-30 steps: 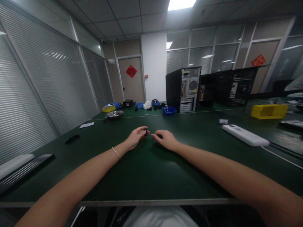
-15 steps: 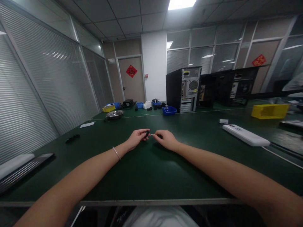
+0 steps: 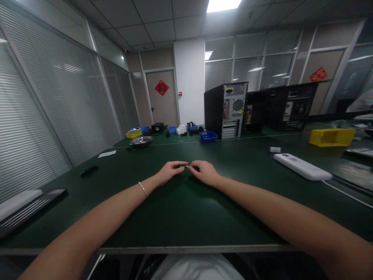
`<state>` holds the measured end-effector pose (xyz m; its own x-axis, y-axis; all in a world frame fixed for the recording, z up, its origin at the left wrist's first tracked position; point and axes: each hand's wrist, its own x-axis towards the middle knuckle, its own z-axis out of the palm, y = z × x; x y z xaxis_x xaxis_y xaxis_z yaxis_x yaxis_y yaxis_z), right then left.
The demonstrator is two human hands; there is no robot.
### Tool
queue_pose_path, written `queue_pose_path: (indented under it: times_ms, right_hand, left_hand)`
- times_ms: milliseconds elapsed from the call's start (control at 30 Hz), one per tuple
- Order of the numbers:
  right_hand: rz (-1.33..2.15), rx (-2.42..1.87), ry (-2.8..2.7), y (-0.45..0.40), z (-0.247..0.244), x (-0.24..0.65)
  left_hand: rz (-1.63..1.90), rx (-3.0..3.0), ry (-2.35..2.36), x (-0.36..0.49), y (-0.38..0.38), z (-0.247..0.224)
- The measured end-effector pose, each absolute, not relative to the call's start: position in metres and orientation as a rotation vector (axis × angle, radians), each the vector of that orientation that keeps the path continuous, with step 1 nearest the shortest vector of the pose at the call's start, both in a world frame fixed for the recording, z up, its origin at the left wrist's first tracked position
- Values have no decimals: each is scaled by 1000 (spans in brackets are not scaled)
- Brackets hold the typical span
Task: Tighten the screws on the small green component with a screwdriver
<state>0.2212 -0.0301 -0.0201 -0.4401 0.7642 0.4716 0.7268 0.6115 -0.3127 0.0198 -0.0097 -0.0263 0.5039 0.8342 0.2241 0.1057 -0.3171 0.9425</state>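
Observation:
Over the middle of the green table, my left hand (image 3: 170, 172) and my right hand (image 3: 204, 172) meet almost fingertip to fingertip. Between them is a tiny dark-and-silver piece (image 3: 186, 167), too small to name. My right thumb and index finger pinch it at its right end. On its left side, my left thumb and straightened fingers close around it, hiding most of that end. A thin bracelet (image 3: 143, 189) circles my left wrist.
A black computer tower (image 3: 224, 111) stands at the back, beside a blue bin (image 3: 208, 136). A metal dish (image 3: 141, 141) lies back left. Rightward are a white power strip-like bar (image 3: 303, 167) and a yellow bin (image 3: 332, 137). A dark slim object (image 3: 89, 171) lies left.
My left fingers have straightened and shifted slightly right, closer to my right fingertips. The dark piece in the left fingers shows less than before. My right hand has barely moved.

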Motion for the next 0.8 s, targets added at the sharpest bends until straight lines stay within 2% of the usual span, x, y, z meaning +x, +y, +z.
queue_pose_path:
  times_ms: [800]
  right_hand:
    - [77, -1168, -2272, -28, -22, 222]
  left_hand:
    - [929, 1902, 793, 23, -18, -19]
